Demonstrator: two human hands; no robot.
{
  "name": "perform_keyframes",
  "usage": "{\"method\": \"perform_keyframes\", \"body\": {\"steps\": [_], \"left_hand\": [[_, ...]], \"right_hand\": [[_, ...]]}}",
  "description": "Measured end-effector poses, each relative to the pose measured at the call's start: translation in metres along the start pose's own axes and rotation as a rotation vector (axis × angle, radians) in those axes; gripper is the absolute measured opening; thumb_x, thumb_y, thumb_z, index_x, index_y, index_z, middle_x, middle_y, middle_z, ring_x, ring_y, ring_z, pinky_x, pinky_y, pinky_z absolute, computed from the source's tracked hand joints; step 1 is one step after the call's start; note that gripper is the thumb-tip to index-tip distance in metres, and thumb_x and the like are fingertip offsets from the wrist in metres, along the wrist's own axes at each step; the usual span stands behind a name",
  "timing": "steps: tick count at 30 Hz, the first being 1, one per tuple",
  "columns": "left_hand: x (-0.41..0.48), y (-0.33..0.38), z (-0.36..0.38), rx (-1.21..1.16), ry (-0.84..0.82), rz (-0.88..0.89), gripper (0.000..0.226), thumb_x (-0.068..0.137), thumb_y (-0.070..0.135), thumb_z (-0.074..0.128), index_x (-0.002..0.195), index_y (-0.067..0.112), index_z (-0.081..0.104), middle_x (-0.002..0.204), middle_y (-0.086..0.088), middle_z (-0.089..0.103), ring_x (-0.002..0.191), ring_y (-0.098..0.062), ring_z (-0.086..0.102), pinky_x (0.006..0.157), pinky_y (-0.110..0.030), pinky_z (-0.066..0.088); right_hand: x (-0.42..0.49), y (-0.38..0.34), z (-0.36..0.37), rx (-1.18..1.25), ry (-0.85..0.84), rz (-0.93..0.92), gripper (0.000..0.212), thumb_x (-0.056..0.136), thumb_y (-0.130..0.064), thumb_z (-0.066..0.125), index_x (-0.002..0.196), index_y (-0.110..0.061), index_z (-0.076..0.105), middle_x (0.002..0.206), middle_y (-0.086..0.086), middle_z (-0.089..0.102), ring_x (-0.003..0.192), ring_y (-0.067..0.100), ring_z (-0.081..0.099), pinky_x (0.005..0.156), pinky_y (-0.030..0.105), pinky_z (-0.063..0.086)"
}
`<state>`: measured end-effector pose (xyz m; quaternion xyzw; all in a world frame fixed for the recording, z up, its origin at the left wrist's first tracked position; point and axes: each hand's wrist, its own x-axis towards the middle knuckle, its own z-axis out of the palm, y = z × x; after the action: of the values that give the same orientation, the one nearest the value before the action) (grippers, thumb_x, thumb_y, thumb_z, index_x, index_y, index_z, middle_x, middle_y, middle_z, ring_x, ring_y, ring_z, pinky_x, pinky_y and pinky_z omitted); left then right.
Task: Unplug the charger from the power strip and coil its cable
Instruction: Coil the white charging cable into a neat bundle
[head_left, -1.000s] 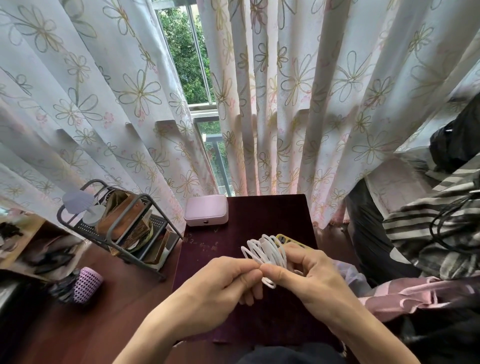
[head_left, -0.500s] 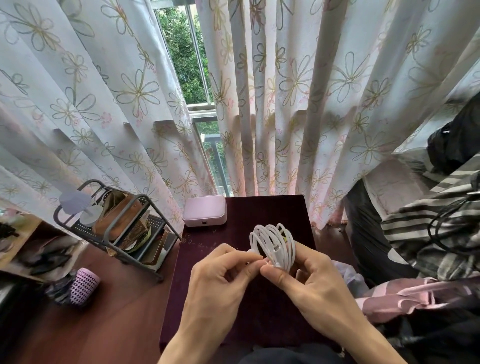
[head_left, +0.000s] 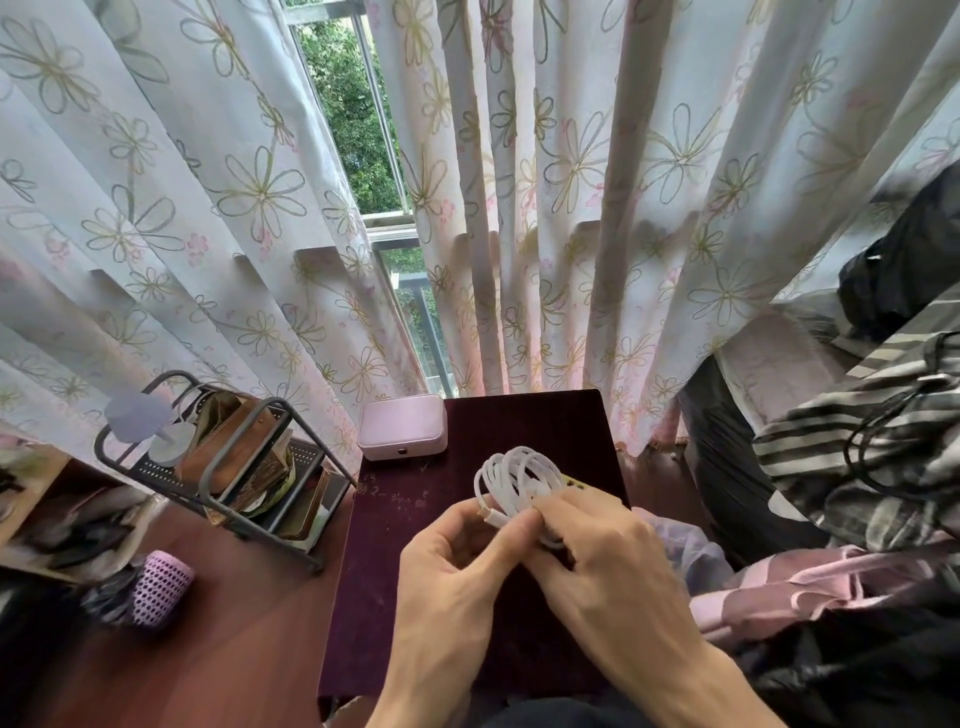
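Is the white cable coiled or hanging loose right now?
Coiled: the white cable sits in several bunched loops in the right hand; the left hand pinches its free connector end.

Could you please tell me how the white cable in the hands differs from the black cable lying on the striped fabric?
The white cable is wound into tight loops; the black cable sprawls in loose curves. The white cable is gripped by the left hand and right hand; the black cable lies untouched on striped fabric. Both are thin cords.
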<state>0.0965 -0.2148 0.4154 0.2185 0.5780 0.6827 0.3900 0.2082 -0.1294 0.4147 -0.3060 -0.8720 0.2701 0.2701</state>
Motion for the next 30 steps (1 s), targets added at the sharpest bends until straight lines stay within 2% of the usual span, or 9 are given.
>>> {"method": "perform_keyframes", "body": {"steps": [4, 8, 10, 13, 17, 21, 24, 27, 30], "left_hand": [[0.006, -0.007, 0.003, -0.075, 0.068, -0.007, 0.023, 0.086, 0.021, 0.075, 0.104, 0.008, 0.078, 0.103, -0.019, 0.079, 0.101, -0.033, 0.075, 0.088, -0.033, 0.060], [0.012, -0.007, 0.003, -0.119, 0.092, -0.026, 0.021, 0.087, 0.020, 0.074, 0.098, 0.003, 0.078, 0.098, -0.025, 0.078, 0.094, -0.039, 0.076, 0.082, -0.033, 0.061], [0.014, -0.006, -0.001, -0.137, 0.082, -0.057, 0.024, 0.086, 0.022, 0.076, 0.097, 0.002, 0.078, 0.097, -0.029, 0.076, 0.094, -0.043, 0.074, 0.088, -0.042, 0.058], [0.017, -0.003, -0.006, -0.144, 0.050, -0.085, 0.029, 0.086, 0.024, 0.078, 0.100, -0.001, 0.077, 0.101, -0.030, 0.076, 0.100, -0.045, 0.073, 0.097, -0.049, 0.053], [0.020, -0.001, -0.007, -0.092, 0.037, -0.072, 0.026, 0.089, 0.023, 0.074, 0.099, 0.000, 0.078, 0.102, -0.025, 0.077, 0.103, -0.038, 0.073, 0.096, -0.045, 0.056], [0.019, -0.002, -0.008, -0.118, 0.039, -0.088, 0.024, 0.091, 0.020, 0.071, 0.101, -0.001, 0.078, 0.106, -0.025, 0.076, 0.106, -0.035, 0.073, 0.090, -0.036, 0.058], [0.020, -0.002, -0.007, -0.179, 0.065, -0.126, 0.022, 0.093, 0.015, 0.070, 0.098, -0.004, 0.078, 0.105, -0.027, 0.076, 0.103, -0.034, 0.074, 0.085, -0.029, 0.059], [0.021, 0.002, -0.003, -0.233, 0.105, -0.170, 0.018, 0.090, 0.012, 0.070, 0.089, -0.003, 0.079, 0.094, -0.025, 0.078, 0.090, -0.028, 0.077, 0.073, -0.023, 0.059], [0.022, 0.007, 0.000, -0.295, 0.140, -0.232, 0.018, 0.086, 0.014, 0.073, 0.090, -0.002, 0.080, 0.095, -0.021, 0.079, 0.084, -0.022, 0.077, 0.066, -0.023, 0.061]], "right_hand": [[0.005, 0.002, 0.001, 0.019, 0.004, -0.012, 0.009, 0.092, -0.027, 0.084, 0.100, -0.024, 0.082, 0.102, -0.009, 0.071, 0.081, 0.011, 0.071, 0.068, 0.026, 0.054], [0.010, 0.013, -0.001, 0.210, -0.084, 0.045, 0.022, 0.090, -0.043, 0.079, 0.112, -0.036, 0.081, 0.126, -0.023, 0.065, 0.096, -0.008, 0.067, 0.084, 0.012, 0.052], [0.013, 0.020, -0.004, 0.295, -0.127, 0.090, 0.030, 0.085, -0.052, 0.075, 0.112, -0.041, 0.081, 0.135, -0.028, 0.062, 0.092, -0.015, 0.065, 0.084, 0.004, 0.047], [0.018, 0.025, -0.003, 0.491, -0.119, 0.164, 0.025, 0.084, -0.053, 0.076, 0.102, -0.039, 0.085, 0.121, -0.023, 0.075, 0.070, 0.001, 0.068, 0.069, 0.013, 0.051], [0.023, 0.026, 0.002, 0.635, 0.022, 0.265, 0.012, 0.084, -0.044, 0.085, 0.095, -0.039, 0.083, 0.071, 0.003, 0.073, 0.056, 0.013, 0.057, 0.057, 0.033, 0.052], [0.026, 0.023, 0.003, 0.762, 0.044, 0.286, 0.030, 0.087, -0.017, 0.088, 0.104, -0.039, 0.076, 0.088, 0.000, 0.081, 0.070, 0.026, 0.068, 0.071, 0.046, 0.060], [0.022, 0.024, 0.004, 0.732, -0.009, 0.231, 0.020, 0.092, -0.022, 0.085, 0.102, -0.039, 0.082, 0.088, -0.001, 0.082, 0.075, 0.026, 0.073, 0.073, 0.042, 0.061], [0.014, 0.023, 0.005, 0.600, -0.008, 0.107, 0.012, 0.089, -0.029, 0.081, 0.098, -0.037, 0.084, 0.092, -0.013, 0.080, 0.081, 0.011, 0.072, 0.075, 0.025, 0.058], [0.008, 0.022, 0.008, 0.312, 0.054, -0.095, 0.014, 0.090, -0.033, 0.077, 0.100, -0.033, 0.086, 0.108, -0.019, 0.073, 0.098, 0.009, 0.066, 0.085, 0.038, 0.057]]}}
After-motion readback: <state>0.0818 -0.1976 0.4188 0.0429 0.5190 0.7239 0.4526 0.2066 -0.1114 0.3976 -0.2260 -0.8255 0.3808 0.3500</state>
